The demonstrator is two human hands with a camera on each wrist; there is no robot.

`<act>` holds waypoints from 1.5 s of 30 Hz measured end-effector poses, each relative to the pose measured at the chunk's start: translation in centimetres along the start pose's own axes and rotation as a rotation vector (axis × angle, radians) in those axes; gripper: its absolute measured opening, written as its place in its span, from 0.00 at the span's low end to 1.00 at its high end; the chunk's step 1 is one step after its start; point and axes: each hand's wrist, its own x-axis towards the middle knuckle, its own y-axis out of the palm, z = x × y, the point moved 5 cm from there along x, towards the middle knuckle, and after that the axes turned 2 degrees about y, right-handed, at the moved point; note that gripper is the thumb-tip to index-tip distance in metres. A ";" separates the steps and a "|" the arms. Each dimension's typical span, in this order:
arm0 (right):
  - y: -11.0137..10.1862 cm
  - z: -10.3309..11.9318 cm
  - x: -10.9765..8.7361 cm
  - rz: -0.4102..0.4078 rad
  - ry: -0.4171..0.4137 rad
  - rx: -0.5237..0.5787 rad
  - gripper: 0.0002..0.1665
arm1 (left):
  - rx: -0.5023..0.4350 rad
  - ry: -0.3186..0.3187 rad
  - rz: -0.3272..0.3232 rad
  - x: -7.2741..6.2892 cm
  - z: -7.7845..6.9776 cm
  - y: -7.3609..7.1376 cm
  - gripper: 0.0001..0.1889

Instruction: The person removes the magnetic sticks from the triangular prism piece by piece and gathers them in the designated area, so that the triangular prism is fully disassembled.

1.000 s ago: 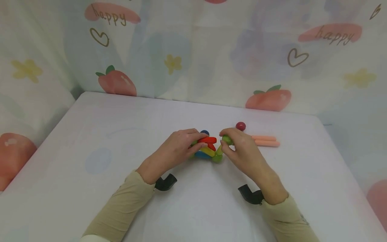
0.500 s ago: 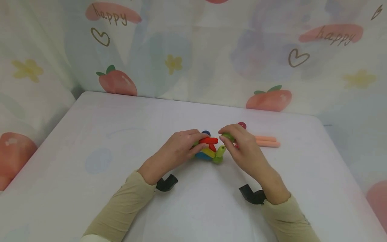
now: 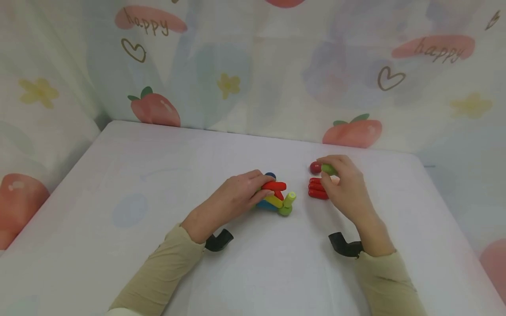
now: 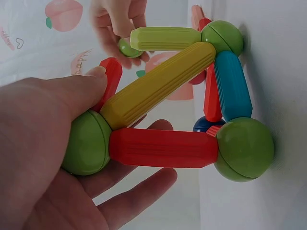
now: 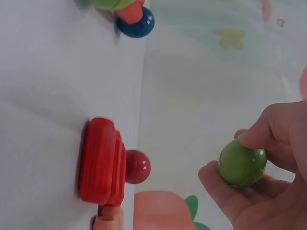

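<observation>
My left hand (image 3: 237, 193) grips the upper part of a magnetic building-toy frame made of sticks and balls. In the left wrist view its thumb and fingers are around a green ball (image 4: 87, 143), joined to a red stick (image 4: 163, 147) and a yellow stick (image 4: 159, 85). A blue stick (image 4: 233, 85) links two more green balls at the base. One yellow-green stick (image 3: 290, 199) juts up from a base ball, its top end bare. Apart from the frame, my right hand (image 3: 349, 188) pinches a loose green ball (image 5: 242, 163) between thumb and fingers.
Several red sticks (image 3: 317, 188) lie side by side on the white table (image 3: 253, 272), right of the frame. A dark red ball (image 3: 315, 167) sits behind them. Peach sticks (image 5: 109, 219) are mostly hidden by my right hand. A blue ball (image 3: 270, 175) shows behind the frame.
My right hand has moved away from the yellow-green stick, up and to the right, carrying the green ball. The red sticks have come into sight. My left hand stays on the frame.
</observation>
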 end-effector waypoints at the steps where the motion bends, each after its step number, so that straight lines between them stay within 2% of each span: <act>1: 0.0 -0.5 0.1 0.003 0.025 -0.006 0.19 | 0.004 0.004 0.002 0.0 0.0 0.0 0.18; 5: 0.3 -2.1 0.4 0.032 0.090 -0.010 0.23 | 0.021 0.006 -0.001 0.0 0.0 -0.1 0.20; 10: 1.1 -3.2 0.8 0.069 0.107 -0.033 0.20 | 0.017 -0.033 0.033 -0.1 0.2 0.0 0.22; 14: 1.4 -4.2 0.9 0.068 0.136 -0.072 0.17 | 0.023 -0.004 0.024 -0.1 0.1 0.1 0.23; 18: 1.7 -4.9 1.0 0.078 0.179 -0.091 0.18 | 0.025 0.005 -0.001 -0.1 0.1 -0.1 0.23; 23: 2.4 -5.7 1.1 0.151 0.230 -0.125 0.23 | 0.014 -0.020 0.024 -0.3 0.2 0.1 0.22; 26: 2.6 -6.3 1.0 0.188 0.253 -0.147 0.25 | 0.005 -0.008 0.018 -0.3 0.1 0.1 0.22; 30: 2.7 -7.0 1.0 0.199 0.277 -0.138 0.25 | 0.006 0.019 -0.006 -0.2 0.0 0.1 0.21; 37: 3.1 -7.6 0.9 0.244 0.289 -0.116 0.25 | 0.012 0.007 0.013 -0.4 0.0 0.2 0.21; 45: 3.0 -7.5 1.0 0.252 0.268 -0.124 0.25 | 0.005 0.018 -0.011 -0.2 -0.2 0.0 0.21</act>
